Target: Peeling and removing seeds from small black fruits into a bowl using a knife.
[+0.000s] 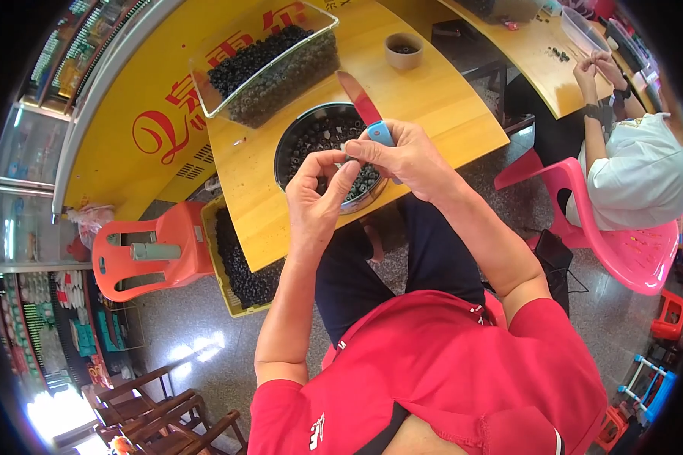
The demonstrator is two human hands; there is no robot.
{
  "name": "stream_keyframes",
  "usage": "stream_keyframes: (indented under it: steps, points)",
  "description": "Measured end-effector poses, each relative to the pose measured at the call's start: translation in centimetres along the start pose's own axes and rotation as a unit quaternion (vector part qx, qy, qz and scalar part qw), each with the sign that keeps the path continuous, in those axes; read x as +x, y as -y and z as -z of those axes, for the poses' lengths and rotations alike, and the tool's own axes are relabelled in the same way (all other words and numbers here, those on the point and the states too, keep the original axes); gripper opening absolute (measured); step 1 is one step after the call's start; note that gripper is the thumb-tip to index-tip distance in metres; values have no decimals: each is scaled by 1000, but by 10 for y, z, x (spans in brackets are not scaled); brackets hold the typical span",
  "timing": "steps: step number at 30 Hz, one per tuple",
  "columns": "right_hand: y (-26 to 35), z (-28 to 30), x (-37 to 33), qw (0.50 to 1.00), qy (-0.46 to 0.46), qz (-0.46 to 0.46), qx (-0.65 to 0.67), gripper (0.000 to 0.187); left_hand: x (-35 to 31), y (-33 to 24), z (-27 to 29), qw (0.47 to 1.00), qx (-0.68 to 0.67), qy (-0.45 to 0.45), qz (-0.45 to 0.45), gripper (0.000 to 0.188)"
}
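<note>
My left hand (320, 194) and my right hand (408, 159) meet over a round bowl (278, 155) at the table's near edge. A folding knife (366, 108) with a light-blue handle rests in my right hand, its blade pointing up and away. The thumb and fingers of my left hand pinch something tiny at my right fingertips; it is too small and covered to make out. Many small dark ring-shaped parts (328, 135) lie in the bowl below.
A clear plastic box (335, 25) of dark parts stands on the wooden table (451, 114), near a cup (404, 61) of dark liquid. A yellow crate (244, 311) and an orange chair (163, 246) are at left. A co-worker (634, 171) sits on a pink chair (622, 254) at right.
</note>
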State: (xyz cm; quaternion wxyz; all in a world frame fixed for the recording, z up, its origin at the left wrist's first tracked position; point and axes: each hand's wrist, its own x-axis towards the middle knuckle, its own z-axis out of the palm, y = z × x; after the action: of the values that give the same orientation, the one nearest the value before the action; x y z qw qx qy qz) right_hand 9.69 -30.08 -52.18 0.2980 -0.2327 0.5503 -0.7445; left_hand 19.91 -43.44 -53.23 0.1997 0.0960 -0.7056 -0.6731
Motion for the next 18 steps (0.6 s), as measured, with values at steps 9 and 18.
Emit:
stream_keyframes:
  steps: [9, 18]
  points:
    - [-11, 6, -4, 993, -15, 56, -100, 22, 1, 2, 5, 990, -120, -5, 71, 19]
    - [-5, -1, -16, 977, -22, 85, -193, 21, 0, 10, -2, 989, -141, -35, 38, 20]
